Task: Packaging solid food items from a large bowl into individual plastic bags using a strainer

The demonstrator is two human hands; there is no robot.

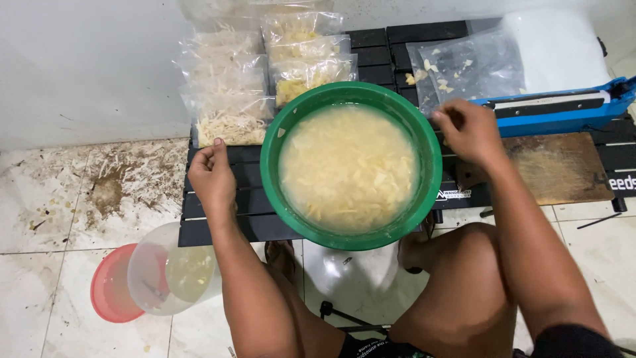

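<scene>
A green round basin sits in the middle of the frame on a low black slatted table, filled nearly to the rim with cloudy pale liquid and many thin yellowish slices. The person's left hand rests on the table just left of the basin, fingers curled loosely together and holding nothing that shows. The right hand hovers at the basin's upper right rim, fingertips drawn together as if pinching; whatever sits between them is too small to make out.

In the upper left of the frame, behind the basin, lie stacked clear bags packed with pale shreds, and beside them bags of yellower pieces; the basin's rim hides the lowest of these in part. At the upper right a nearly empty clear bag holds a few scattered chips. Below it stands a blue sealing machine, cut off by the right edge, with a worn wooden board in front.

On the tiled floor at the lower left stands a translucent plastic tub with some yellowish liquid, overlapping a red lid. The person's arm covers the tub's right side.
</scene>
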